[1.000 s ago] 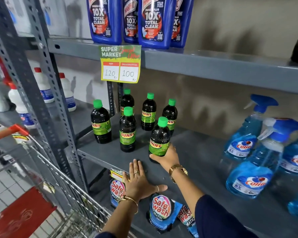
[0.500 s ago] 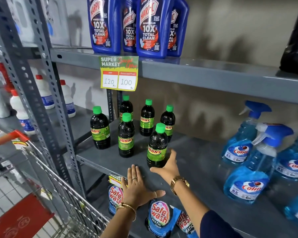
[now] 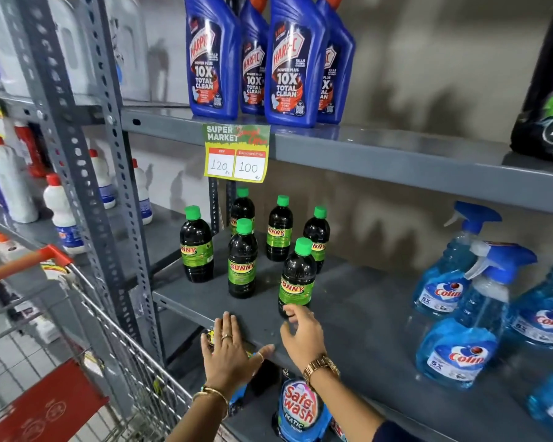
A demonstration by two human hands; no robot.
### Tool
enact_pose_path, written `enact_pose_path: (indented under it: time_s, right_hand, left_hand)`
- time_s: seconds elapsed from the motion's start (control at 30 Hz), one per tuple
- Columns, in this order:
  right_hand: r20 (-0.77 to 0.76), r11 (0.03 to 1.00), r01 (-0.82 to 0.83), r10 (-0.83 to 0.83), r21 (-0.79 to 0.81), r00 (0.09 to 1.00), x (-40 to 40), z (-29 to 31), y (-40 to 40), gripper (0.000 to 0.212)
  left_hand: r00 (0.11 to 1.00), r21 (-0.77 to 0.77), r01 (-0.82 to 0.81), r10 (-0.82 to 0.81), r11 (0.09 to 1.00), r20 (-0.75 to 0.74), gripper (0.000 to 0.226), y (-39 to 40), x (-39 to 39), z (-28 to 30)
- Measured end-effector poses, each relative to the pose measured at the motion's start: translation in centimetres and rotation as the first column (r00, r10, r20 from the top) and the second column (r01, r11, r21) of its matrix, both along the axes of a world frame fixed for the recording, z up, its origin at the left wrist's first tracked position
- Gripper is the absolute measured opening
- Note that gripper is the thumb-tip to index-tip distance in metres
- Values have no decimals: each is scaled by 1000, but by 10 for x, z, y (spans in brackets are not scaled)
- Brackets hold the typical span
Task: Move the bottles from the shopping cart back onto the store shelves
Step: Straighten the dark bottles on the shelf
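Several dark Sunny bottles with green caps stand on the grey middle shelf (image 3: 358,317). The nearest one (image 3: 297,275) stands upright close to the shelf's front edge. My right hand (image 3: 302,334) hovers just in front of its base with fingers spread and nothing in it. My left hand (image 3: 229,349) lies flat, palm down, on the shelf's front edge. The wire shopping cart (image 3: 115,342) with an orange handle is at the lower left; its contents are out of sight.
Blue Harpic bottles (image 3: 286,62) stand on the upper shelf above a price tag (image 3: 237,154). Blue Colin spray bottles (image 3: 460,333) fill the right of the middle shelf. Safewash pouches (image 3: 300,409) sit on the shelf below. White bottles (image 3: 61,215) are on the left rack.
My right hand let go of the nearest Sunny bottle and drew back toward me. The bottle stays standing on the shelf. My left hand has stayed on the shelf edge.
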State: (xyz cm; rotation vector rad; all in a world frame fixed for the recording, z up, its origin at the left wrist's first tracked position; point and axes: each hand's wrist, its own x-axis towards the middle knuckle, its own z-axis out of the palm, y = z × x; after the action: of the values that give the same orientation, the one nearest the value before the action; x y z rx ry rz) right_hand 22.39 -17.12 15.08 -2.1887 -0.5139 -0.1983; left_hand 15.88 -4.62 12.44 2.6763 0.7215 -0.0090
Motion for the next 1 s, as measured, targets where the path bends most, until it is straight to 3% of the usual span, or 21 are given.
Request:
enact_pose_path:
  time_s: [0.07,0.2,0.5,0.87,1.0]
  right_hand:
    - [-13,998,-55,54,-31,998,2,3,9,34]
    - [-85,977,-142,130,-159,988,7,7,30,44]
    - [-256,945,-164,90,-282,962,22,9,72,74]
    - [-410,996,-26,58,83,910,50,10,113,91]
    - [-464,979,45,53,197,884,57,12,121,76]
  left_hand:
    - [1000,-4,7,-7,1000,5,146,7,-2,0]
    - [999,-34,-11,13,999,48,101,24,-4,-2]
    - [994,-100,-54,62,994,86,90,73,0,-7]
    - [998,-129,-37,44,991,52,92,81,7,-13]
    - [998,-134,-35,41,990,44,91,81,7,-15]
